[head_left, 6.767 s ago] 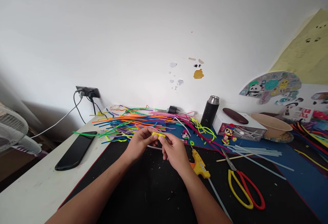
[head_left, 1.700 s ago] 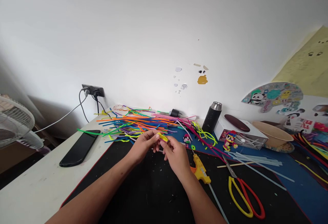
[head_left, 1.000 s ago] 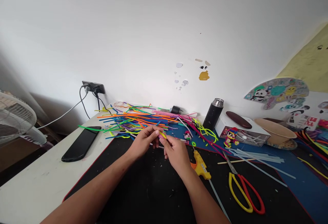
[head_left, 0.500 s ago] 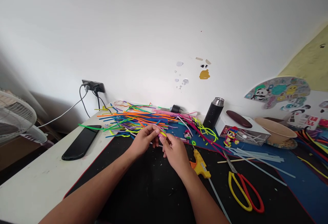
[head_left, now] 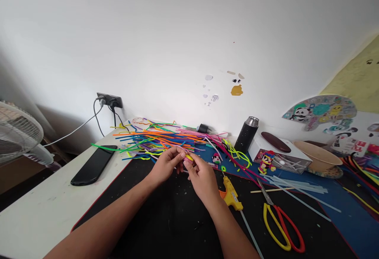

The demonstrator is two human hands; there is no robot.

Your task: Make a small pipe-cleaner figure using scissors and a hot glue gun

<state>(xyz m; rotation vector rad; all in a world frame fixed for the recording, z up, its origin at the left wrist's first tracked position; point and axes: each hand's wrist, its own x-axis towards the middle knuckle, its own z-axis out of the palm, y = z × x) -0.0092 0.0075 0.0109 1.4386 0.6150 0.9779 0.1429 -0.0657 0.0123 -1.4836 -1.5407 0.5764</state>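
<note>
My left hand (head_left: 168, 164) and my right hand (head_left: 201, 174) meet above the black mat, fingertips pinched together on a small pink-and-yellow piece (head_left: 188, 158). It looks like pipe cleaner, but the fingers cover most of it. Behind the hands lies a heap of coloured pipe cleaners (head_left: 160, 136). A yellow hot glue gun (head_left: 232, 196) rests just right of my right hand, a glue stick trailing from its back end. Near its tip are a small green ring (head_left: 223, 169) and a small pink, black and white figure (head_left: 216, 158).
Scissors (head_left: 278, 215) with yellow and red handles lie at the right, near translucent glue sticks (head_left: 304, 186). A colourful figure (head_left: 267, 162), black flask (head_left: 246, 134), white box (head_left: 266, 148) and bowl (head_left: 318, 153) stand behind. A black phone-like slab (head_left: 94, 165) lies left; a fan (head_left: 20, 140) stands beyond.
The view has tilted up slightly. Both hands stay pinched on the small piece, and its yellow part has shifted slightly between the fingertips.
</note>
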